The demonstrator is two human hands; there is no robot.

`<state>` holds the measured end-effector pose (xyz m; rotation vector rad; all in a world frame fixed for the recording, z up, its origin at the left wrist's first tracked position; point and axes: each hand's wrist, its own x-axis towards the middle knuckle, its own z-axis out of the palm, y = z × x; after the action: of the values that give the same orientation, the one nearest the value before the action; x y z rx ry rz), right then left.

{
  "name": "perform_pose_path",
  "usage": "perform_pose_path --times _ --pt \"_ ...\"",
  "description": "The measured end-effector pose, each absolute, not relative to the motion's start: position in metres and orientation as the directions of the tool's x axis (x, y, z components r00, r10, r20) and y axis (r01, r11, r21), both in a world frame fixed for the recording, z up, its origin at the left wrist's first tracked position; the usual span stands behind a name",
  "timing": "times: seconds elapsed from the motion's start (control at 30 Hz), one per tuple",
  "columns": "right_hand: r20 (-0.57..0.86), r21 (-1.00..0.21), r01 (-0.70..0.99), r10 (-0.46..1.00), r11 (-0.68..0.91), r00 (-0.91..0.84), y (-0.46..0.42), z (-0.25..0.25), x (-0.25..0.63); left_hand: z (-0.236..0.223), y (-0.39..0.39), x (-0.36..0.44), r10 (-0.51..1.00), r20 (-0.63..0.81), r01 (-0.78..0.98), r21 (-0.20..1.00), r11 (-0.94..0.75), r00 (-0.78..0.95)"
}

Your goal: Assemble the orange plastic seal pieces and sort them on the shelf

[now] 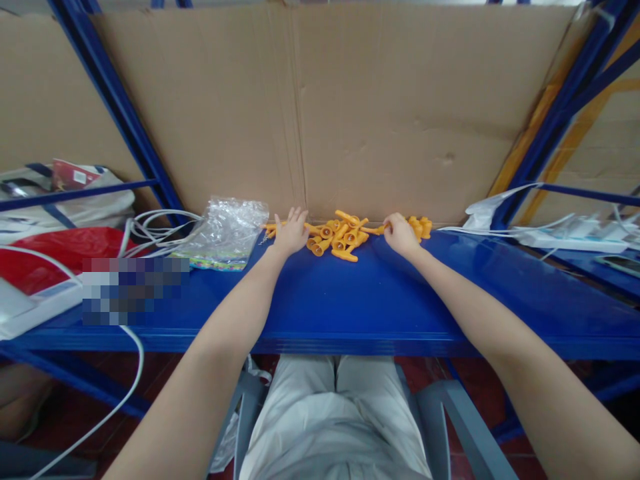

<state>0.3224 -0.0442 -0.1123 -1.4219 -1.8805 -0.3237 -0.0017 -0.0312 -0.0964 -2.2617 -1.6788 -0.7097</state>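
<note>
Orange-yellow plastic pieces (pixel 345 237) lie in a loose heap at the back of the blue shelf, against cardboard. Some are hollow cones with a round opening; others look like T-shaped handles. My left hand (pixel 291 233) rests palm down over the heap's left end, fingers spread. Just left of it a thin metal spiral (pixel 263 240) shows beside more orange. At the right end, my right hand (pixel 400 235) is closed, thumb and fingers together, with an orange piece reaching to its fingertips. Whatever it grips is hidden. More orange pieces (pixel 421 227) sit right behind that hand.
A clear plastic bag (pixel 230 230) lies left of the heap, near white cables (pixel 165 220) and a red bag (pixel 65 253). Blue posts (pixel 120 107) frame the cardboard wall (pixel 380 100). On the right are a white power strip (pixel 570 239) and a phone (pixel 623 265).
</note>
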Motion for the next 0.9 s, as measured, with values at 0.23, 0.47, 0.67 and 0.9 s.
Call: perform_pose_path --times 0.23,0.47,0.67,0.9 --pt "0.835 -0.445 0.745 0.531 0.497 0.145 -0.031 -0.106 0.33 -0.088 -0.039 0.015 0.641 0.628 0.835 -0.029 -0.549 0.443" --pt "0.794 -0.571 0.46 0.599 0.68 0.099 -0.037 -0.095 0.294 -0.087 -0.051 0.041 0.413 0.664 0.677 -0.194 -0.71 0.623" --pt "0.781 -0.598 0.271 0.624 0.754 -0.011 -0.049 -0.093 0.27 -0.089 -0.063 0.058 0.421 0.652 0.681 -0.205 -0.703 0.631" --pt "0.686 -0.674 0.289 0.721 0.68 -0.098 -0.065 -0.09 0.263 -0.087 -0.069 0.058 0.518 0.634 0.746 -0.143 -0.65 0.574"
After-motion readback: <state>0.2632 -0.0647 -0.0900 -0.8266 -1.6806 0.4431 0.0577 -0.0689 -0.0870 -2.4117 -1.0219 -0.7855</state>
